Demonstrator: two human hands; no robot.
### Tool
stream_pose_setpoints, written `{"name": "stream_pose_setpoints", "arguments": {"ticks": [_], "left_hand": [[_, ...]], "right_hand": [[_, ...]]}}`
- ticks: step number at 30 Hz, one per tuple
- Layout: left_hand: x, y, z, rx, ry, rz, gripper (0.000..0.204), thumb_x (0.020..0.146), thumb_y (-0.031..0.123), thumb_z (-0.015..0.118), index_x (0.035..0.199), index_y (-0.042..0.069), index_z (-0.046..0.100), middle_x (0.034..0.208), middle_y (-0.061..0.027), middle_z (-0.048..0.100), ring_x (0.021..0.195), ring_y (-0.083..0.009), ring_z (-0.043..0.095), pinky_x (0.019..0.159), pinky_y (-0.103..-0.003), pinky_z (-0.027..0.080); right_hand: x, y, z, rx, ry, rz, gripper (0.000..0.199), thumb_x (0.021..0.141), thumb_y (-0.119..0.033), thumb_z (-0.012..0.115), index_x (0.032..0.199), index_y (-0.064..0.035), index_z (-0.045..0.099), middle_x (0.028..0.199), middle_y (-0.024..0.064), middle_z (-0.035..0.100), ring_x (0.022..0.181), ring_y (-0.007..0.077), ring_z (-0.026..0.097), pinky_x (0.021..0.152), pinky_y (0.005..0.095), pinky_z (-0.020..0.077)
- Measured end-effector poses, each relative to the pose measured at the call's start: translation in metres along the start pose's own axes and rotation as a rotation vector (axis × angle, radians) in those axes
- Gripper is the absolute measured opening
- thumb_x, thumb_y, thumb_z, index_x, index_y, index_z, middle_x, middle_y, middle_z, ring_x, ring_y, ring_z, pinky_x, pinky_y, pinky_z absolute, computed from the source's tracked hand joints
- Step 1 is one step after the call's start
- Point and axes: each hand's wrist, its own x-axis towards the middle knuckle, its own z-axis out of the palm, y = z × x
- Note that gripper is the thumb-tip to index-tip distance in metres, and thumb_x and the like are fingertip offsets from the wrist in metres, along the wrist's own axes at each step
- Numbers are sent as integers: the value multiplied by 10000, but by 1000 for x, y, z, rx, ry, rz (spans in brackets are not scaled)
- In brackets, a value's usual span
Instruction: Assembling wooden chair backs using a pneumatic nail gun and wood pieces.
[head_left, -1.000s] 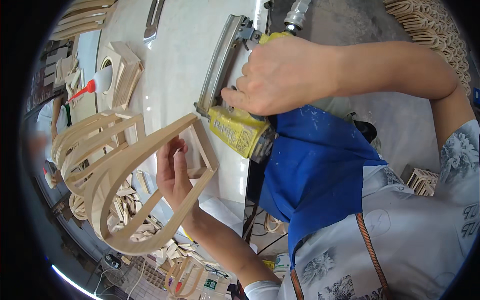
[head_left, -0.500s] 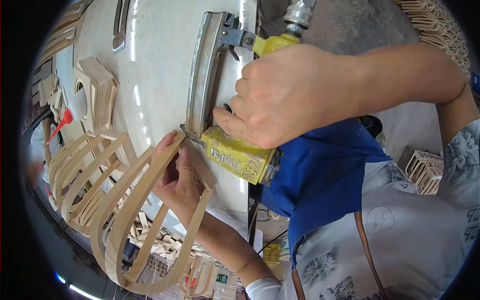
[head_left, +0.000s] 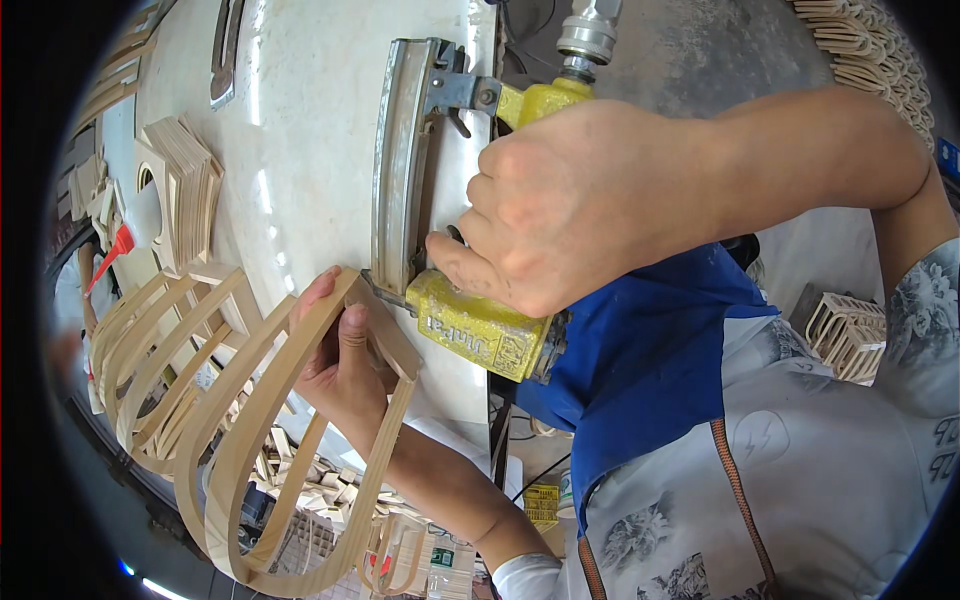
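My right hand is wrapped around the handle of a yellow air nail gun with a long metal magazine. A finger lies by its trigger. The gun's nose points left, at the corner of a pale U-shaped bentwood frame; whether it touches cannot be told. My left hand grips the frame near that corner, thumb on the near side and fingers around the strip. A short flat crosspiece joins the frame's two ends. The left fingers are partly hidden behind the wood.
More curved frames stand at the left, below a stack of wooden plates and a red-nozzled bottle. Loose wood offcuts lie beyond my left forearm. An air coupling tops the gun. A blue apron hangs close by.
The frame and my left hand have shifted slightly left. The nail gun's yellow head has dropped a little in the picture, and its nose now overlaps the frame's corner less.
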Motion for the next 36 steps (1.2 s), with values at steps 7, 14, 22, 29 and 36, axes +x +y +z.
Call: {"name": "stream_pose_setpoints", "arguments": {"ticks": [7,14,22,29,36], "left_hand": [[0,-3,-1,13,5,5,335,917,58,809,1232,-23,731,1212,-110,725,1137,-210,676,1041,-353,526],[-2,1,1,-6,7,-8,341,921,62,808,1242,-24,727,1221,-114,724,1136,-210,676,1040,-350,526],[-2,0,1,-39,-7,-1,340,937,80,797,1251,-27,721,1257,-130,713,1155,-226,670,1058,-363,524],[-3,-3,-4,97,-36,49,342,957,97,780,1257,-50,706,1277,-150,711,1167,-239,668,1054,-371,527],[-1,-2,-1,73,-36,70,354,964,95,772,1276,-56,697,1300,-169,705,1166,-245,668,1018,-356,534]], "right_hand": [[1,-4,0,34,-26,8,110,722,-137,730,738,-49,666,637,63,710,657,232,750,605,335,599],[3,-4,-1,18,-13,3,84,734,-130,726,751,-61,683,669,48,721,691,228,759,632,339,607],[7,1,-4,10,-49,-16,20,736,-125,725,738,-107,715,698,10,727,745,214,768,638,340,608],[8,8,-1,12,-35,-29,13,714,-122,733,711,-135,736,693,9,738,740,216,766,641,337,605],[9,11,-5,-14,-83,-26,53,701,-98,735,684,-147,747,665,-6,722,724,203,761,574,353,599]]}}
